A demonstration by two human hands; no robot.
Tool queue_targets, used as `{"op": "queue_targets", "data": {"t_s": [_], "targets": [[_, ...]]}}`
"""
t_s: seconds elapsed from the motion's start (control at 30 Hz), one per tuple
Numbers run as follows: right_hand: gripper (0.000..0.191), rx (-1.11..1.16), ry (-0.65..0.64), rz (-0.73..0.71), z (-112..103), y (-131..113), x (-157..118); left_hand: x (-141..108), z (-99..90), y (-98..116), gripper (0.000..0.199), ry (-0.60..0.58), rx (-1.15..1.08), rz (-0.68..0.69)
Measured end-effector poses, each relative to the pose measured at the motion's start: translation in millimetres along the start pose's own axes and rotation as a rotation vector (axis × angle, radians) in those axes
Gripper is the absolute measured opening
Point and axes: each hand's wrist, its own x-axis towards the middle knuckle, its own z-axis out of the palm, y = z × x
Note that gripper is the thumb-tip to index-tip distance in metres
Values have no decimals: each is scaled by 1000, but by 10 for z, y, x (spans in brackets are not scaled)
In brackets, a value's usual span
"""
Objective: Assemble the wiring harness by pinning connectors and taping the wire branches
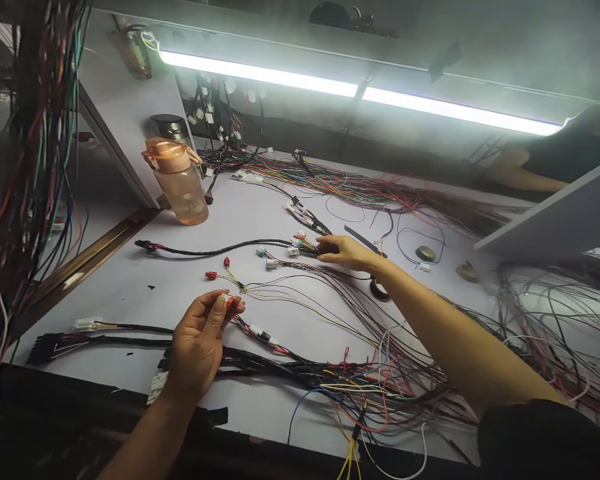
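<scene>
My left hand (pixel 200 340) is closed in a pinch on a small white and orange connector (pixel 229 301) near the front of the white table (pixel 290 313). Red and black wires run from that connector down to the right. Farther back, my right hand (pixel 347 253) reaches over a bundle of wires with white connectors (pixel 293 251), thumb and fingers apart around the wires; whether it grips them I cannot tell. Two small red connectors (pixel 211 275) on yellow and black wires lie between the hands.
An orange-lidded bottle (pixel 180 190) stands at the back left. Loose wires (pixel 330 183) stretch along the back, and thick harnesses (pixel 275 363) cross the front. Hanging wires (pixel 45 133) are at the left. Tape rolls (pixel 425 253) lie at the right. Another person's arm (pixel 525 173) shows behind.
</scene>
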Motion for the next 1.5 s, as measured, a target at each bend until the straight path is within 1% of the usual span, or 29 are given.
{"op": "queue_targets", "data": {"t_s": [0.1,0.23,0.43,0.63,0.8,0.9,1.03,1.3,1.5], "targets": [[43,-39,-40,18,-71,30,56,-8,-1,11,26,4,2,3],[33,-57,-68,19,-76,-5,122,-15,-9,22,24,9,-2,7],[30,-34,-42,38,-49,-67,83,4,-9,3,24,-3,5,9],[20,-40,-1,87,-50,-156,91,7,-6,2,24,10,19,11],[27,-22,54,134,-63,-188,67,3,12,18,26,16,33,9],[29,-8,28,140,-81,-192,68,8,21,15,26,21,31,6],[26,-9,-8,151,-83,-177,108,5,23,18,27,22,37,3],[25,-1,86,195,38,-78,197,-3,21,31,30,28,62,1],[31,21,39,164,-16,-111,178,-1,25,28,30,26,63,-2]]}}
